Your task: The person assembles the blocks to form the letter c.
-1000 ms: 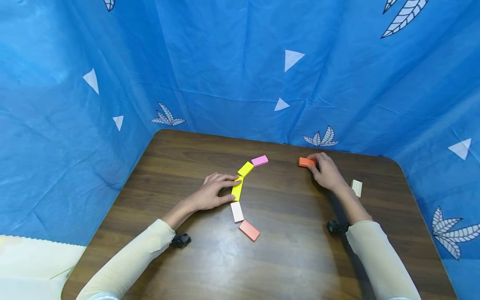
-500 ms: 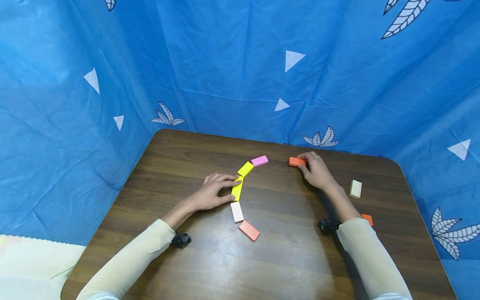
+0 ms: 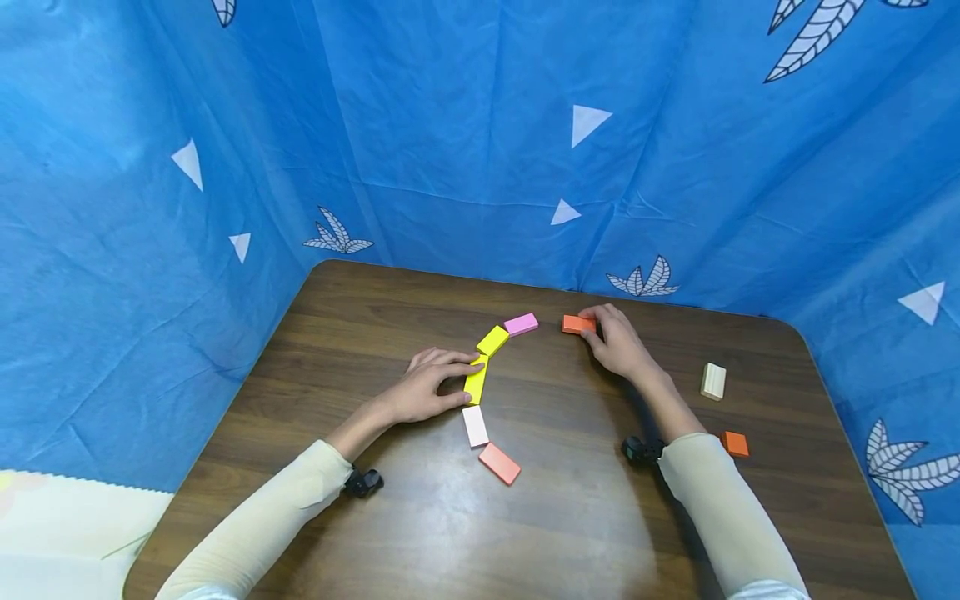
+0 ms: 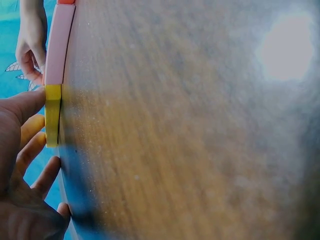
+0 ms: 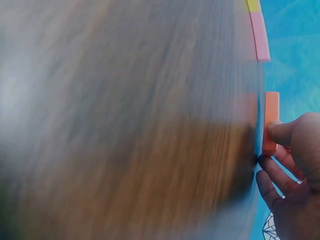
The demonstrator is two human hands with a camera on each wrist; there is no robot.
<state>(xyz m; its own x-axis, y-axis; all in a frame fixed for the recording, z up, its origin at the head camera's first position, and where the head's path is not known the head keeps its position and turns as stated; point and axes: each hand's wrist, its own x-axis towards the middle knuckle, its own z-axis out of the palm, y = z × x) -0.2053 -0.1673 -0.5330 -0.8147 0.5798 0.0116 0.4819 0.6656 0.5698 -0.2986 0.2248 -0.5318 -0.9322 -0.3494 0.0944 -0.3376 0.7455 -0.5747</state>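
My right hand point(image 3: 617, 343) pinches an orange block point(image 3: 573, 324) between thumb and fingers near the table's far side. In the right wrist view, the orange block point(image 5: 270, 112) shows just above the tabletop, apart from the pink block point(image 5: 260, 37). My left hand point(image 3: 420, 390) holds a long yellow block point(image 3: 475, 383), thumb at its near end and fingertips at its far end. That block lies in a curved row: beyond it come a second yellow block point(image 3: 492, 340) and a pink block point(image 3: 521, 324); nearer are a pale pink block point(image 3: 476, 427) and a salmon block point(image 3: 499, 464).
To the right of my right forearm lie a plain wooden block point(image 3: 713, 381) and another orange block point(image 3: 735, 444). A brown wood-grain table point(image 3: 555, 517) carries everything, with a blue patterned cloth point(image 3: 450, 125) hanging behind and at the sides.
My right hand has slid left with its orange block, closer to the pink block. The second orange block has come out from behind the right forearm. My left hand has stayed put.
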